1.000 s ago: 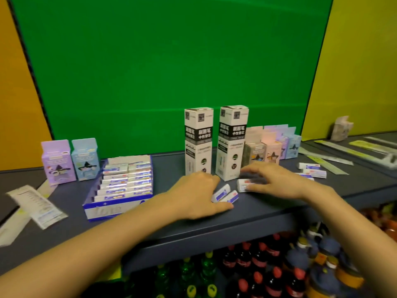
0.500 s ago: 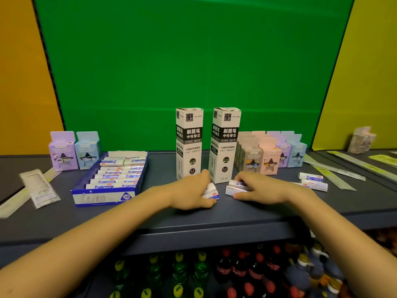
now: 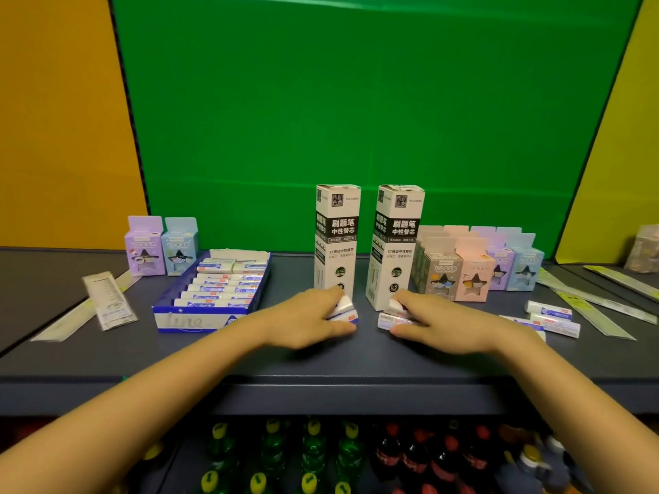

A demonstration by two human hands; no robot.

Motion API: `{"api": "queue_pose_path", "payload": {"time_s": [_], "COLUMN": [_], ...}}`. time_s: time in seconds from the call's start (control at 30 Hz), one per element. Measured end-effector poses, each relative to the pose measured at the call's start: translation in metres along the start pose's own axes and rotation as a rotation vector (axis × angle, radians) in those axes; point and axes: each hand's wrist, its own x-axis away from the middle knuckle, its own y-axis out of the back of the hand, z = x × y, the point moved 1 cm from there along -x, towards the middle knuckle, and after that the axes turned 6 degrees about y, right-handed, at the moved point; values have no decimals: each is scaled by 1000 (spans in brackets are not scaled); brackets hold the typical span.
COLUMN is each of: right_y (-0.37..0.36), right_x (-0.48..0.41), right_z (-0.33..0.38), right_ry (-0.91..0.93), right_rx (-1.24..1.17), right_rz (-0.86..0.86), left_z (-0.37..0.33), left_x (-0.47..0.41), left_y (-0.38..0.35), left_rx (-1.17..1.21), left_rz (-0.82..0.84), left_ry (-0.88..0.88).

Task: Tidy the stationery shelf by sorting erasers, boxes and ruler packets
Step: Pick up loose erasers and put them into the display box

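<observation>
Erasers in left hand: the left hand [image 3: 310,322] has thumb and fingers clamped on a small stack of white erasers [image 3: 343,310] with blue and red print, at the foot of the left tall box [image 3: 337,244]; their long axis runs from near left to far right, tilted up at the far end.
Erasers in right hand: the right hand [image 3: 442,324] has its fingers closed on 2 white erasers [image 3: 391,319], the lower one flat on the shelf [image 3: 321,365], long axis running left to right.
Tall boxes: 2 upright, the right tall box [image 3: 396,244] just beside the right hand; a narrow gap lies between them.
Eraser tray: blue tray [image 3: 192,320] to the left, erasers in rows lying crosswise, near the left forearm.
Loose erasers: 2 more [image 3: 551,315] lie flat to the right, long axis left to right.
Small boxes: a pastel group [image 3: 474,272] behind the right hand; a purple and blue pair [image 3: 160,247] far left.
Ruler packets: one set [image 3: 110,301] at the left, another [image 3: 588,304] at the right, both slanting.
Open room: bare shelf between the hands and the front edge.
</observation>
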Motion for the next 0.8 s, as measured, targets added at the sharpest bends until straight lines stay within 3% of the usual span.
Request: {"api": "queue_pose_path", "payload": {"time_s": [0.13, 0.27, 0.43, 0.8], "right_y": [3, 4, 1, -3], "right_x": [-8, -26, -65, -168], "right_z": [23, 56, 95, 128], "right_ry": [112, 229, 299, 222], "right_rx": [-36, -92, -133, -144], "right_rz": [-26, -117, -205, -268], "left_z": [17, 48, 96, 170], "left_x": [24, 44, 57, 59], "left_y": [28, 56, 81, 115], "left_rx": [203, 357, 508, 433], "left_rz": [-150, -270, -307, -262], "left_ry": [16, 145, 314, 395]}}
